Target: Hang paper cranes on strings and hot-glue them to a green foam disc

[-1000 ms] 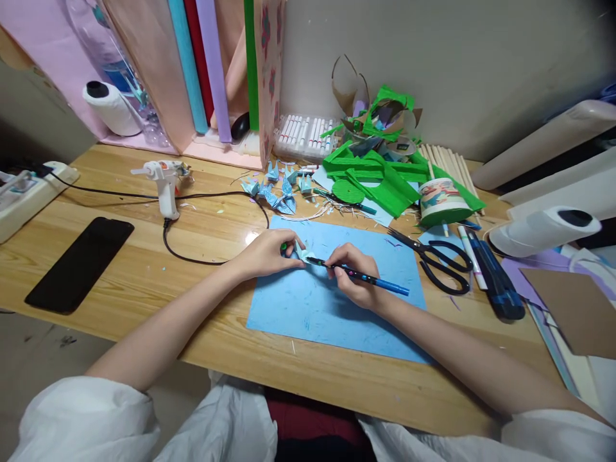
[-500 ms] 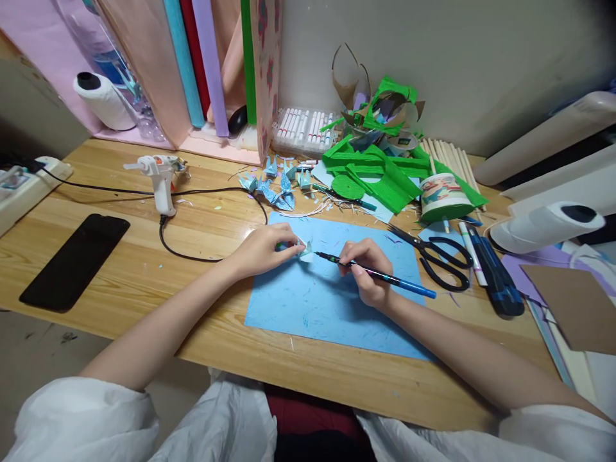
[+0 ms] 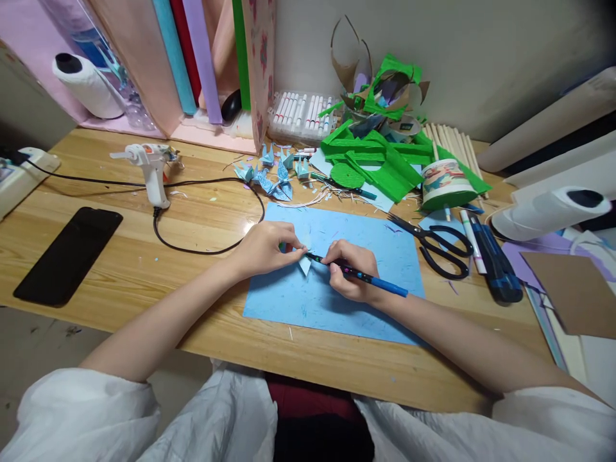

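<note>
Carefully now: the little folded paper piece (image 3: 305, 262) is pinched in my left hand's (image 3: 264, 248) fingertips just over the blue sheet (image 3: 332, 311), and the pen (image 3: 385, 287) gripped in my right hand (image 3: 347, 274) has its tip against it. If I press too hard, I think the tip could tear or crumple the thin paper. It could also skid off and mark my fingers or the sheet.

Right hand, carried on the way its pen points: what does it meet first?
The right hand's pen tip sits at the light-blue paper piece pinched by the left hand, so probably that first; the left fingers lie just behind.
</note>
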`<state>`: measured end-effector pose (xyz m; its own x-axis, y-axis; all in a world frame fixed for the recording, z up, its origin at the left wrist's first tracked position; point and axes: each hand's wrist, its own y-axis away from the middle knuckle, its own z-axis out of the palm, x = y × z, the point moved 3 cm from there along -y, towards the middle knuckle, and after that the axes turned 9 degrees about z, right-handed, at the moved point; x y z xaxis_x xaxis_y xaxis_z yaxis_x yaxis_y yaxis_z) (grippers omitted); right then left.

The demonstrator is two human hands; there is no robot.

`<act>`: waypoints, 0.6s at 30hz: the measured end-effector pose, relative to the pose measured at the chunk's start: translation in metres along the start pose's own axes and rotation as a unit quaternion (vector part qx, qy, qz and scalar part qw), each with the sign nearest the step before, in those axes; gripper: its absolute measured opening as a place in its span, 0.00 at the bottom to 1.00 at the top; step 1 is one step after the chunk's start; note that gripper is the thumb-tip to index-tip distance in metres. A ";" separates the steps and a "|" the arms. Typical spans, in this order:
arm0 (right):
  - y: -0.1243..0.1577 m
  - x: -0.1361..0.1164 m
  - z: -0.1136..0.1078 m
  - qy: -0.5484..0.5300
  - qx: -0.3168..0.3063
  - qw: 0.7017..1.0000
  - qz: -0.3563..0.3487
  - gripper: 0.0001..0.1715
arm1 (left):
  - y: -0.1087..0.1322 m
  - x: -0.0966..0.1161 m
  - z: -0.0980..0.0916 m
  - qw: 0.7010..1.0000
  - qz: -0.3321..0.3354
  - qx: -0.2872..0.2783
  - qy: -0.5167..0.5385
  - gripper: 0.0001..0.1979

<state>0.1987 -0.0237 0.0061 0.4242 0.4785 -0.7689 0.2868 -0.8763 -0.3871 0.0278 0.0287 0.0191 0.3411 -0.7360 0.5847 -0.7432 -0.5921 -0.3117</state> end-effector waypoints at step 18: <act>-0.001 -0.003 0.003 0.002 -0.042 0.999 -0.017 0.06 | -0.002 -0.001 0.001 0.999 -0.007 0.004 0.036 0.11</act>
<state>0.1949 -0.0242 0.0076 0.4171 0.5080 -0.7537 0.3725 -0.8519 -0.3680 0.0291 0.0305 0.0182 0.3094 -0.7023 0.6411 -0.7336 -0.6052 -0.3089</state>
